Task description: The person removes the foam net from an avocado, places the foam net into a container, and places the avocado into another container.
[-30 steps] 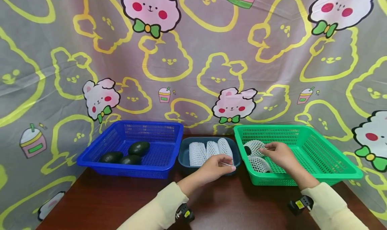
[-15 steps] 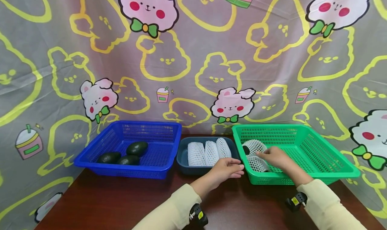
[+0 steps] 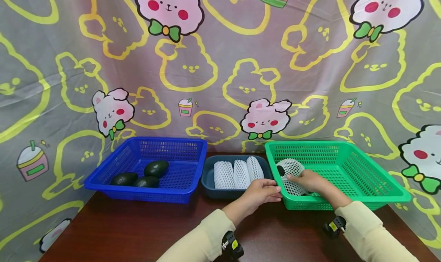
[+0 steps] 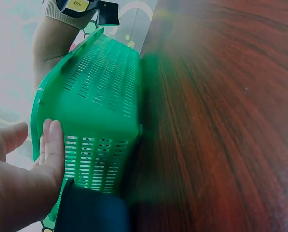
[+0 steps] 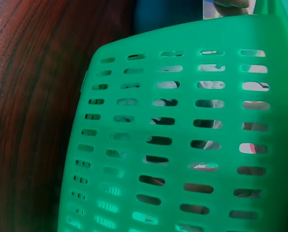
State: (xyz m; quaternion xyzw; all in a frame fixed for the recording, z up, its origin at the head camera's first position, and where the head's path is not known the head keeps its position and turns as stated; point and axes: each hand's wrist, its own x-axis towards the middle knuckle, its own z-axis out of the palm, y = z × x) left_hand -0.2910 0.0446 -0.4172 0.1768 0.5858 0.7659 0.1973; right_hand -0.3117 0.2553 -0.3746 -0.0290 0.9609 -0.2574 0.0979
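My left hand (image 3: 260, 194) is at the near left corner of the green basket (image 3: 361, 200). In the left wrist view its straight fingers (image 4: 54, 145) lie against the basket's outer wall, with the thumb apart from them. My right hand (image 3: 311, 181) reaches into this basket, over an avocado in a white foam net sleeve (image 3: 293, 187). Its thumb side overlaps the sleeve; the other fingers are hidden, so I cannot tell whether they grip it. Just behind lies another sleeved avocado (image 3: 292, 165), its dark end showing. The right wrist view mostly faces the basket's slotted wall.
A blue basket (image 3: 144, 193) with several bare avocados (image 3: 156, 169) stands at the left. Between the baskets, a dark blue-grey tray (image 3: 217, 194) holds several white foam net sleeves (image 3: 224, 175). A patterned cloth (image 3: 220, 82) hangs behind the brown table (image 3: 138, 231).
My left hand has moved right from over the tray to the green basket's corner. My right hand has come from the rear sleeved avocado down and left to the nearer one.
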